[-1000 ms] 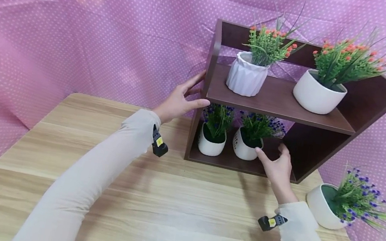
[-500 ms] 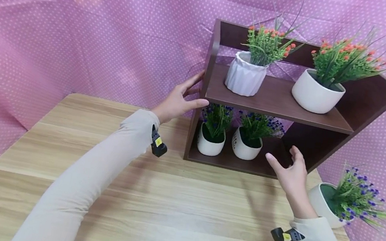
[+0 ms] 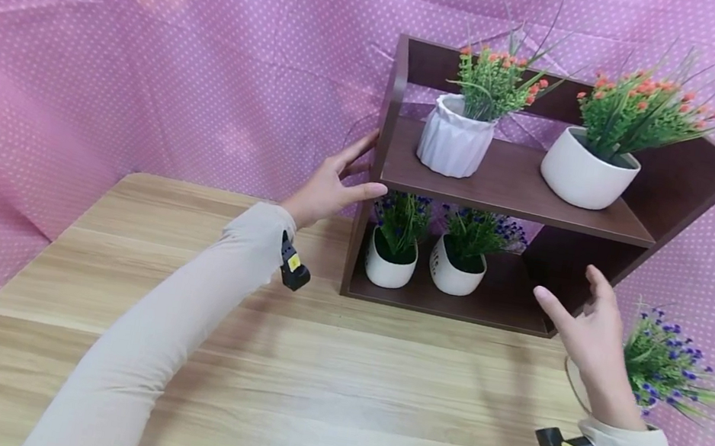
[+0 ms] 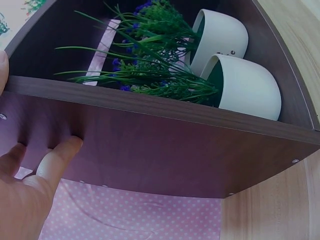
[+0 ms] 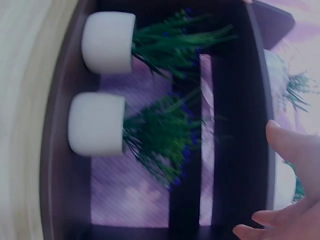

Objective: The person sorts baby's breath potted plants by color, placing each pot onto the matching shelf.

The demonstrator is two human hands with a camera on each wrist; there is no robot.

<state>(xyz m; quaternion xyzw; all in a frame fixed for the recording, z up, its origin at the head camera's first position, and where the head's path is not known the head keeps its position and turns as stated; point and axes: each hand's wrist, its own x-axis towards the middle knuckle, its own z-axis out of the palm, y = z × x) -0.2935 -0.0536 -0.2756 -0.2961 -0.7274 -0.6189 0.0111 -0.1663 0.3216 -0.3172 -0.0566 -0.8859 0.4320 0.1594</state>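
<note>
My left hand (image 3: pixel 327 191) rests against the left side of a dark brown two-tier shelf (image 3: pixel 510 196), its thumb at the front edge. In the left wrist view, straight fingers (image 4: pixel 60 159) touch the outer panel. My right hand (image 3: pixel 593 339) is in the air before the shelf's lower right end, fingers spread and holding nothing. Two small white pots of blue flowers, a left one (image 3: pixel 390 268) and a right one (image 3: pixel 457 273), stand on the lower tier. Behind the right hand, another blue-flowered plant (image 3: pixel 665 365) sits on the table, its pot mostly hidden.
On the upper tier stand a ribbed white pot (image 3: pixel 454 143) and a smooth white pot (image 3: pixel 587 172), both with orange flowers. The shelf stands on a light wooden table (image 3: pixel 333 389). A pink dotted cloth (image 3: pixel 228 65) hangs behind and along both sides.
My right hand has left the right lower pot and moved right, out of the lower tier, to in front of the plant on the table. The left hand stays at the shelf side.
</note>
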